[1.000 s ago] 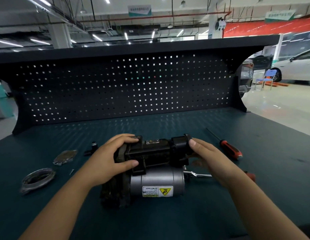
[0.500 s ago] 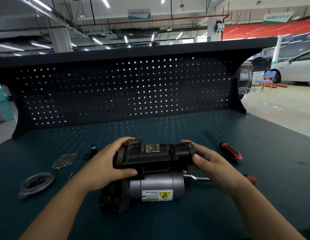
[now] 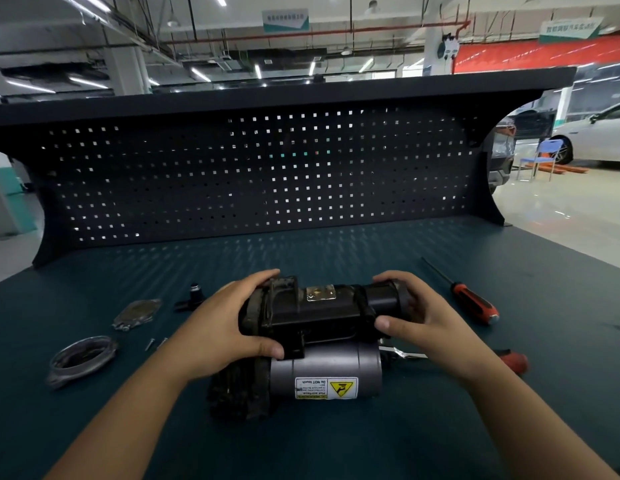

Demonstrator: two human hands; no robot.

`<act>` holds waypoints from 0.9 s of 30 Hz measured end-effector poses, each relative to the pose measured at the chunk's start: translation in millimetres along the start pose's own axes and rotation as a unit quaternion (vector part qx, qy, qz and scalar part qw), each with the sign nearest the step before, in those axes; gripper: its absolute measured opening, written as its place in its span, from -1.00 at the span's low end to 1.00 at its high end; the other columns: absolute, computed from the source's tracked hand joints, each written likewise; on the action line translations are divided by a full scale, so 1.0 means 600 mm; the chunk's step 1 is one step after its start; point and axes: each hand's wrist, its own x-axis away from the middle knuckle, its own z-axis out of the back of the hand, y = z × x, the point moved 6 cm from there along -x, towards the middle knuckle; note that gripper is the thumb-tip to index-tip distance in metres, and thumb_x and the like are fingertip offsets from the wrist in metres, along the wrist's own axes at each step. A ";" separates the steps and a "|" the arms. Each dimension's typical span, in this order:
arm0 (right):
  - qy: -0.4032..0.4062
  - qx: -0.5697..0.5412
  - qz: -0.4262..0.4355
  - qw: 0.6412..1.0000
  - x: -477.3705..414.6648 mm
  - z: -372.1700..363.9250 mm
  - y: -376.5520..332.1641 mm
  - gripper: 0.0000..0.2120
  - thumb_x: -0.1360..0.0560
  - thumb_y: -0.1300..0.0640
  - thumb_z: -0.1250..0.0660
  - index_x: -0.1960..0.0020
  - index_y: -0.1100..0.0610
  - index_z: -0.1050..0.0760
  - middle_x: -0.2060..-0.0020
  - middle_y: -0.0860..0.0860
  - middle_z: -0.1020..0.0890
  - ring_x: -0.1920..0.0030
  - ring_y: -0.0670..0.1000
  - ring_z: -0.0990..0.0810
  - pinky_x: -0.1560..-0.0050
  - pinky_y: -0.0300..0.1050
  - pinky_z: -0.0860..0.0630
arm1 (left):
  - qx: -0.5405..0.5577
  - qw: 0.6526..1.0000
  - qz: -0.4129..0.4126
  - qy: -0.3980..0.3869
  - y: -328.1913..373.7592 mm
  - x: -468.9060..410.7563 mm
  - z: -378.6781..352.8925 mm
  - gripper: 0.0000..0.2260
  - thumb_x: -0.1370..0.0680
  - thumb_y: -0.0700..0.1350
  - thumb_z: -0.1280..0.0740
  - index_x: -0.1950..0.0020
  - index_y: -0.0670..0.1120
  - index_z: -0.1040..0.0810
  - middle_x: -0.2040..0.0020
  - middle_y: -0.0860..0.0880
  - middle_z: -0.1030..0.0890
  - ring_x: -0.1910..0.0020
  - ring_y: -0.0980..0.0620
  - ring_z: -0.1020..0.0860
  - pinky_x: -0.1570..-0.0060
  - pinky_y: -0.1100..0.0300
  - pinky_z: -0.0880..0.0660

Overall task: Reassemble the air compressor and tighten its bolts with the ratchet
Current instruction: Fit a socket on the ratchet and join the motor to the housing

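The air compressor (image 3: 312, 341) sits at the middle of the dark green bench: a black upper housing over a grey motor cylinder with a yellow warning label. My left hand (image 3: 218, 327) grips the dirty left end of the black housing, thumb on the front. My right hand (image 3: 419, 323) grips the round black right end, thumb in front. The ratchet (image 3: 402, 355) lies behind my right hand, only its metal shaft and red handle end (image 3: 512, 362) showing.
A red-handled screwdriver (image 3: 471, 303) lies to the right. To the left lie a round metal cover ring (image 3: 81, 358), a flat dirty gasket plate (image 3: 137, 313), a small black fitting (image 3: 192, 296) and loose bolts (image 3: 151, 342). A pegboard (image 3: 267, 174) backs the bench.
Both hands turned the compressor's black upper housing, so its top plate now faces up. My right hand moved from the end face round onto the round black end.
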 end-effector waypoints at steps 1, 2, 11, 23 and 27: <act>0.002 -0.003 0.002 1.000 0.002 0.000 0.001 -0.55 -0.32 0.16 -0.52 -0.16 -0.05 -0.48 0.07 -0.11 -0.66 0.02 -0.11 -0.63 0.04 -0.27 -0.53 | 0.000 1.000 0.001 -0.002 0.000 0.000 0.000 -0.14 -0.05 0.32 -0.45 -0.26 0.48 -0.12 -0.32 0.21 -0.36 -0.28 0.18 -0.35 -0.27 0.18 -0.32; 0.007 -0.005 0.002 1.000 0.004 0.000 0.001 -0.53 -0.31 0.17 -0.52 -0.16 -0.04 -0.48 0.07 -0.12 -0.66 0.02 -0.12 -0.63 0.05 -0.28 -0.53 | -0.001 1.000 0.001 -0.004 0.000 0.000 0.001 -0.13 -0.04 0.32 -0.45 -0.27 0.47 -0.12 -0.32 0.20 -0.36 -0.29 0.17 -0.35 -0.29 0.16 -0.32; 0.021 -0.024 -0.007 0.999 0.003 0.006 0.008 -0.50 -0.25 0.08 -0.47 -0.17 -0.03 -0.50 0.07 -0.10 -0.66 0.03 -0.11 -0.64 0.08 -0.29 -0.54 | -0.028 0.998 -0.016 -0.046 -0.004 0.000 0.003 -0.25 -0.33 -0.01 -0.54 -0.33 0.38 -0.18 -0.24 0.38 -0.32 -0.26 0.33 -0.31 -0.24 0.32 -0.28; 0.020 -0.018 -0.003 1.000 0.004 0.026 0.013 -0.51 -0.24 0.15 -0.46 -0.16 -0.03 -0.52 0.04 -0.05 -0.66 0.01 -0.08 -0.63 0.00 -0.29 -0.55 | -0.034 0.997 -0.055 0.032 0.012 -0.001 0.004 -0.57 -0.34 0.07 -0.45 -0.02 0.43 -0.31 -0.07 0.48 -0.37 -0.13 0.40 -0.36 0.02 0.45 -0.31; 0.017 -0.015 -0.004 1.000 0.001 0.023 0.009 -0.50 -0.25 0.19 -0.44 -0.18 0.03 -0.51 0.04 -0.04 -0.66 0.01 -0.08 -0.63 0.00 -0.29 -0.56 | -0.016 0.998 -0.055 0.032 0.009 -0.001 0.005 -0.65 -0.36 0.01 -0.40 -0.02 0.33 -0.36 0.00 0.35 -0.44 -0.02 0.31 -0.44 0.14 0.36 -0.35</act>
